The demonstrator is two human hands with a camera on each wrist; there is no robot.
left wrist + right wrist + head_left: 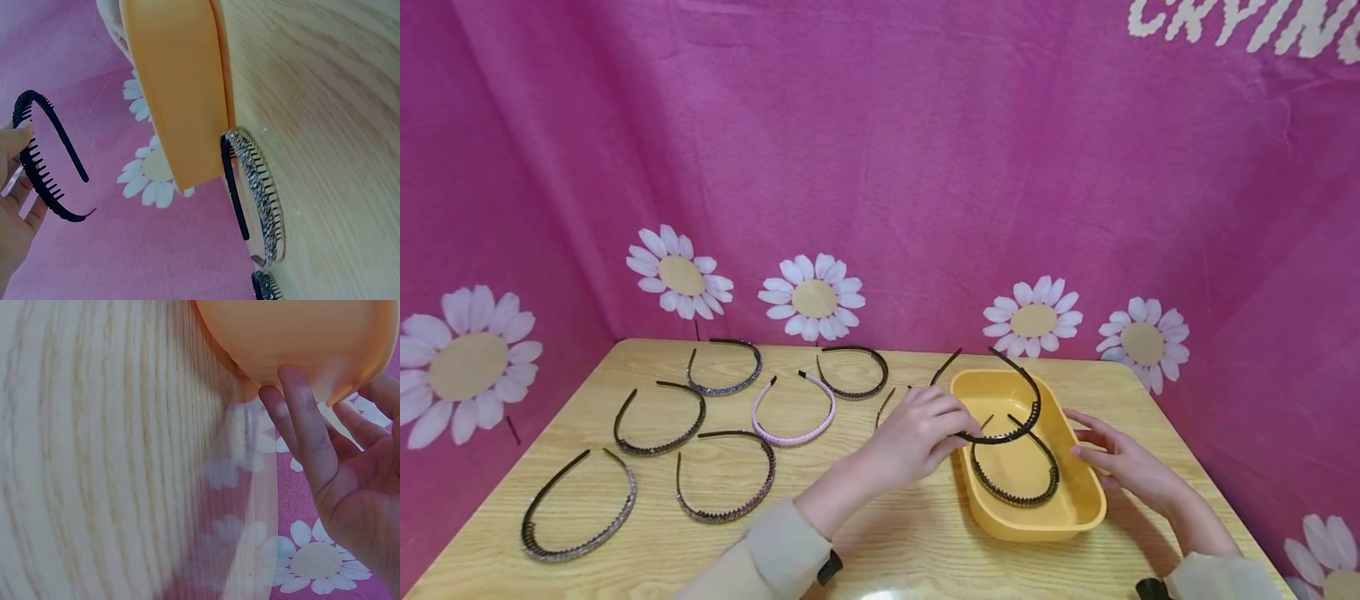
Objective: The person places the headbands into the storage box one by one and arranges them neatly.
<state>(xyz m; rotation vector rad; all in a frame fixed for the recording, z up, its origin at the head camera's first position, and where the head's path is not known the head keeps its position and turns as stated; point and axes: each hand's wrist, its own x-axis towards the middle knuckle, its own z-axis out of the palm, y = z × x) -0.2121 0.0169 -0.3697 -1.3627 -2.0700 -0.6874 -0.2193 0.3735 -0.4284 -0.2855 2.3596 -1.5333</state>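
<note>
The left hand (921, 433) pinches a black headband (1036, 407) between the thumb and the fingers, and holds it up above the yellow tray (1078, 504). The two ends of this headband point to the far side, and in the left wrist view its comb teeth are well visible. Inside the tray lies a dark headband (1017, 501), with its curved part toward the near side and its ends toward the far side.

The right hand (1116, 458) is at the right side of the tray. Its fingers (306, 419) are rather straight and a little spread, and they touch the outside of the tray without closing around it.

To the left of the tray, more headbands lie apart on the wooden table (917, 542). At the far left is a blue glittering headband (727, 390), and to the right of it a dark headband with teeth. Nearer than these lies a pink headband (796, 441), and at its left a black one. A brownish glittering headband (726, 517) lies nearer again, and a silver one (582, 552) is at the near left. One more headband, just left of the tray, is mostly hidden behind the left hand; it seems to be the glittering one in the left wrist view. Behind the table hangs a pink cloth (865, 167) with white flowers.
</note>
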